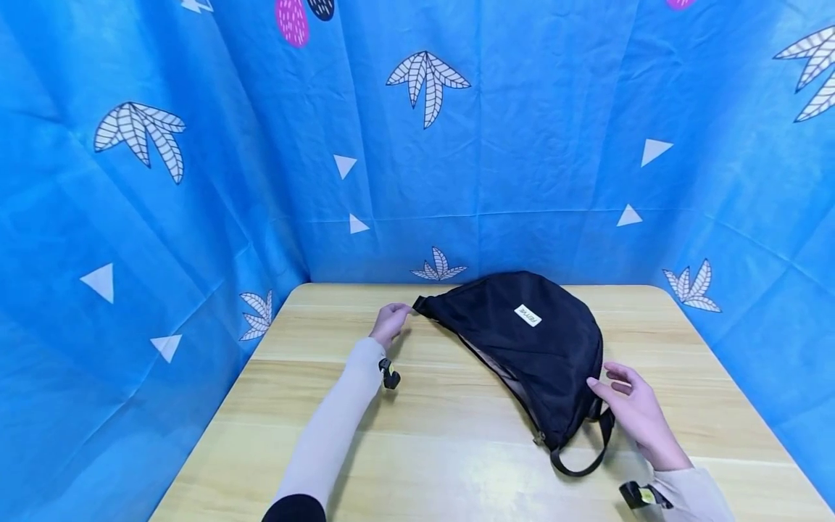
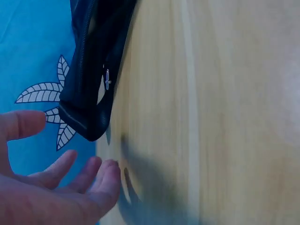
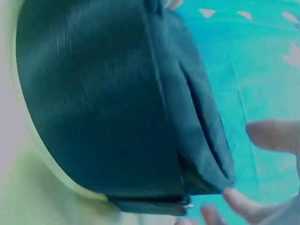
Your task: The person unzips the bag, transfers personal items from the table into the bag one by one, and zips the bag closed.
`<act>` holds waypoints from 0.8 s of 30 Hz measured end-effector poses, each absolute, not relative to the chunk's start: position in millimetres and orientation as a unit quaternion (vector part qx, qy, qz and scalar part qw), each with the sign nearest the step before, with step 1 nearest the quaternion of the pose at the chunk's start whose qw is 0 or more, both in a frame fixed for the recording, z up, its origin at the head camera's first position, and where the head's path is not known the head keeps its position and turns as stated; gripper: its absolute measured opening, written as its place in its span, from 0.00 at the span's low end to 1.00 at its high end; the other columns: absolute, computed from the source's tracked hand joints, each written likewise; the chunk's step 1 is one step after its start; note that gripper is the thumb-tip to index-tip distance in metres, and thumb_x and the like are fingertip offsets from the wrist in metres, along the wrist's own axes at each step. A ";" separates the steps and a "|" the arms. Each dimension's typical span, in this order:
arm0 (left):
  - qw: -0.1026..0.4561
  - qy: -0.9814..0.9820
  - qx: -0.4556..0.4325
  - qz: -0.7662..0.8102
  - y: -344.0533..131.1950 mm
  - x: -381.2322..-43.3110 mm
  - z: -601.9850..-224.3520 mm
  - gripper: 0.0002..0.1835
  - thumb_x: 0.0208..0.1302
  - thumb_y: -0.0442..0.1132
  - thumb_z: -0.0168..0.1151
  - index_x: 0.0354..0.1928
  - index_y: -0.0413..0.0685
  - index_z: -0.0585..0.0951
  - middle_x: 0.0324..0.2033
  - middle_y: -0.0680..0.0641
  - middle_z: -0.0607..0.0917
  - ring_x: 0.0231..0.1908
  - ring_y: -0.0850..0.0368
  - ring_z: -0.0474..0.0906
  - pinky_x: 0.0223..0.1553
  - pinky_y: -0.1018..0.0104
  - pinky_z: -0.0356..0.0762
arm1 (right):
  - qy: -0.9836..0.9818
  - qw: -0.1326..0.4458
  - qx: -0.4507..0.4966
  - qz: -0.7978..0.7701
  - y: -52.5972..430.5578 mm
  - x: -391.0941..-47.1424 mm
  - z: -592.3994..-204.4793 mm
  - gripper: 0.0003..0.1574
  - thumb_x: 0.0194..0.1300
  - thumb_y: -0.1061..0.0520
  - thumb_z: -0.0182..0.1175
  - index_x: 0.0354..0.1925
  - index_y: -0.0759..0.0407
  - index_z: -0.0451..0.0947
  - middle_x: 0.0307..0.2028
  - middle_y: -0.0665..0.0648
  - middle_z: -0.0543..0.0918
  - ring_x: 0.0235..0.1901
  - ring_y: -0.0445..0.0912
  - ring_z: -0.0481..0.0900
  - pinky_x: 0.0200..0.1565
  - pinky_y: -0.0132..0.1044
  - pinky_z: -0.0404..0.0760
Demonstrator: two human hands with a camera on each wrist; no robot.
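A black half-moon sling bag [image 1: 535, 341] with a small white label [image 1: 528, 315] lies on the wooden table, its zip edge facing front left. Beyond its narrow left end is my left hand [image 1: 389, 323]; in the left wrist view those fingers [image 2: 110, 180] are spread, apart from the bag's tip [image 2: 86, 117]. At the bag's right side hovers my right hand [image 1: 639, 409], fingers loosely bent. The right wrist view shows its thumb and fingers apart, with a fingertip close to the bag's edge; contact is unclear there. A strap loop [image 1: 580, 471] hangs from the bag's lower right end.
The pale wooden table [image 1: 417, 464] has rounded far corners. Blue patterned cloth [image 1: 554, 145] stands behind it and on both sides, close to the table's edges. The bag's top reaches nearly to the far edge.
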State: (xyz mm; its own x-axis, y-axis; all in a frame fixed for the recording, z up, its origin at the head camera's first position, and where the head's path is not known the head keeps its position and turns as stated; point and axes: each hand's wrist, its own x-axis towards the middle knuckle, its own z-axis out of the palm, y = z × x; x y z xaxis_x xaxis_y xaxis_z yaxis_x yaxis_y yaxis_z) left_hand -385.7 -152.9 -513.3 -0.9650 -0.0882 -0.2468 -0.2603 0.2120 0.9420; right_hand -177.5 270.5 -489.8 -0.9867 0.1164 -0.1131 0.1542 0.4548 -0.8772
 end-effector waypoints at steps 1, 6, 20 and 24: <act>0.073 0.783 -0.110 0.607 -151.4 -389.3 -514.0 0.28 0.76 0.46 0.57 0.72 0.43 0.70 0.69 0.40 0.75 0.62 0.48 0.75 0.69 0.50 0.73 | 0.838 0.032 0.092 -0.536 272.6 -176.1 -491.7 0.49 0.77 0.42 0.57 0.78 0.69 0.51 0.75 0.73 0.60 0.71 0.64 0.63 0.45 0.16 0.66; 0.083 0.797 -0.090 0.592 -141.5 -404.6 -517.0 0.36 0.75 0.51 0.58 0.79 0.44 0.62 0.78 0.41 0.66 0.77 0.41 0.62 0.80 0.47 0.58 | 0.771 0.093 0.124 -0.617 276.8 -171.5 -498.2 0.56 0.79 0.41 0.53 0.81 0.67 0.33 0.81 0.73 0.41 0.60 0.50 0.73 0.40 0.19 0.69; 0.060 0.825 -0.056 0.559 -122.4 -421.1 -525.4 0.38 0.74 0.55 0.61 0.78 0.46 0.65 0.75 0.38 0.69 0.76 0.40 0.64 0.79 0.47 0.61 | 0.718 0.105 0.129 -0.675 268.4 -173.1 -518.9 0.55 0.78 0.42 0.56 0.84 0.57 0.35 0.73 0.65 0.65 0.62 0.37 0.72 0.65 0.32 0.69; 0.033 0.834 -0.065 0.547 -118.6 -420.3 -528.5 0.35 0.72 0.55 0.64 0.73 0.45 0.71 0.72 0.38 0.74 0.73 0.40 0.70 0.75 0.47 0.68 | 0.740 0.097 0.120 -0.655 262.8 -177.6 -520.8 0.60 0.76 0.43 0.59 0.83 0.59 0.32 0.80 0.75 0.47 0.81 0.62 0.46 0.81 0.57 0.49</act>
State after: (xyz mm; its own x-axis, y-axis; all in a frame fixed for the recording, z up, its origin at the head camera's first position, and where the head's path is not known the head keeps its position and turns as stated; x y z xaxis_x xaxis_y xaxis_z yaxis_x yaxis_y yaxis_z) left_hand -420.3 -118.6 -528.5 -0.9894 -0.0721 -0.1258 -0.1441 0.3925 0.9084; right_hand -177.6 262.8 -520.8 -0.9525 0.0507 -0.3003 0.3043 0.1129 -0.9459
